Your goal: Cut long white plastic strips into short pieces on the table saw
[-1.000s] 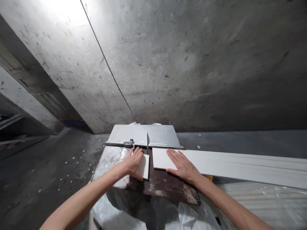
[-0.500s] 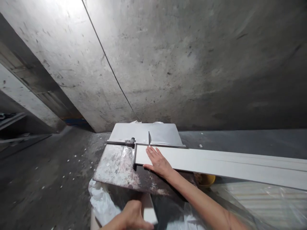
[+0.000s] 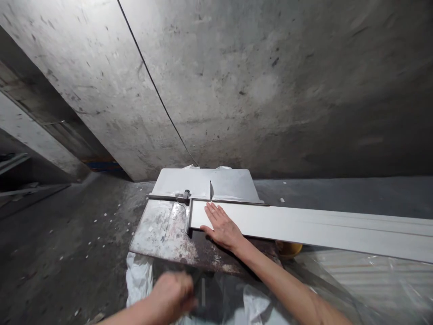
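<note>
My right hand (image 3: 223,228) lies flat, fingers spread, on the left part of a long white board (image 3: 291,220). The board's left end touches a metal stop (image 3: 188,217) on a saw table (image 3: 158,230) with a worn, stained top. Just beyond my fingertips, a thin upright blade (image 3: 210,191) stands at the board's far edge. My left hand (image 3: 176,293) is in front of the table's near edge, blurred by motion, and its fingers cannot be made out clearly.
White plastic bags (image 3: 138,277) hang below the table's near edge. A yellow container (image 3: 289,249) sits under the board. Plastic-wrapped boards (image 3: 379,275) lie at the lower right. A concrete wall (image 3: 237,90) rises behind, with a dark cable (image 3: 154,83) along it. Small white bits dot the floor.
My left hand has let go of the short white piece it had below the table and moved left and slightly up. My right hand stays on the board.
</note>
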`<act>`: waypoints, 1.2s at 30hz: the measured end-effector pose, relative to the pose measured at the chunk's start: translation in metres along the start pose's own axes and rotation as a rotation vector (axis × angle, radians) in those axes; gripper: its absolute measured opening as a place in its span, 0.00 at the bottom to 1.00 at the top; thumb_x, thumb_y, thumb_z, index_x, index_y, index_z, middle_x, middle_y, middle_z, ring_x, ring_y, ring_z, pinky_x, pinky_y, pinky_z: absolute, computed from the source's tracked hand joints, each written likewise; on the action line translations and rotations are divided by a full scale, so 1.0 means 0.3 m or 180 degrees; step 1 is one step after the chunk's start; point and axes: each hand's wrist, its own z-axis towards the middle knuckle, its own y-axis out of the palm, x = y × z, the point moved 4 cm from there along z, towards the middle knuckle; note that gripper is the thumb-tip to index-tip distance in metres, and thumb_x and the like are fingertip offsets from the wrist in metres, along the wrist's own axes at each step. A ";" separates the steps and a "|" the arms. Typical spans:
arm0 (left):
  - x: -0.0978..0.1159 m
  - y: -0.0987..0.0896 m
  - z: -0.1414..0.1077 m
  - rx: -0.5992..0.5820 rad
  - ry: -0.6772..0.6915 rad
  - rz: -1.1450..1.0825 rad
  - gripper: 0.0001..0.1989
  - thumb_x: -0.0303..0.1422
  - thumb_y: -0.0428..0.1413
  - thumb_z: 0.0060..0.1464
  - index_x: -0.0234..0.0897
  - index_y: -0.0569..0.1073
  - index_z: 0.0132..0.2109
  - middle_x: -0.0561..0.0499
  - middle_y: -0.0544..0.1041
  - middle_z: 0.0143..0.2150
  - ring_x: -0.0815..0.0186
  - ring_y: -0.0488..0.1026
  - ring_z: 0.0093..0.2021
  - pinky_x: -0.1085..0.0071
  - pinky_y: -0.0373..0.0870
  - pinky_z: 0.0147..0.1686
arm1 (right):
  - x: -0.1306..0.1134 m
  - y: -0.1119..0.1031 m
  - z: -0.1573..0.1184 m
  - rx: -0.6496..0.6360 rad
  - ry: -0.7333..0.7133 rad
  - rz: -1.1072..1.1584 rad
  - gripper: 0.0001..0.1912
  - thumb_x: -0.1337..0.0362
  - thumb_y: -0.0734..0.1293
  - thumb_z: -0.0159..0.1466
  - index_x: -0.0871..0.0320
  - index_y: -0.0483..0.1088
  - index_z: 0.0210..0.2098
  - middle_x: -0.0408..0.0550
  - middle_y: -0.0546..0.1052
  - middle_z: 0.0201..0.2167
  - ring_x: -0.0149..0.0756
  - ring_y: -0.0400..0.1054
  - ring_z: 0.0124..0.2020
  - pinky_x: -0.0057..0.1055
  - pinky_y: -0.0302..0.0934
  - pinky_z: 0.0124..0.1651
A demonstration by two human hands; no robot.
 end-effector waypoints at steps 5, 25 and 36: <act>-0.066 -0.276 0.331 0.1117 -0.0012 0.0573 0.54 0.49 0.69 0.36 0.36 0.52 0.65 0.32 0.52 0.68 0.41 0.49 0.68 0.45 0.53 0.63 | -0.013 -0.015 0.017 -0.0018 0.0137 0.0166 0.25 0.60 0.54 0.72 0.70 0.60 0.62 0.63 0.62 0.62 0.48 0.53 0.65 0.50 0.52 0.65; -0.240 -0.419 0.835 0.0842 0.0383 0.0910 0.37 0.53 0.69 0.30 0.36 0.63 0.41 0.43 0.71 0.41 0.52 0.69 0.46 0.61 0.63 0.51 | 0.471 -0.025 0.123 -0.0547 0.0073 -0.0498 0.41 0.41 0.53 0.68 0.67 0.50 0.67 0.62 0.55 0.66 0.49 0.48 0.67 0.53 0.45 0.66; -0.143 -0.353 0.675 0.0791 0.0192 0.1082 0.46 0.55 0.68 0.26 0.33 0.63 0.50 0.39 0.68 0.49 0.47 0.65 0.51 0.54 0.57 0.57 | 0.344 -0.041 -0.024 -0.0337 0.0001 -0.0533 0.41 0.42 0.54 0.68 0.67 0.48 0.68 0.61 0.56 0.66 0.48 0.49 0.67 0.52 0.46 0.66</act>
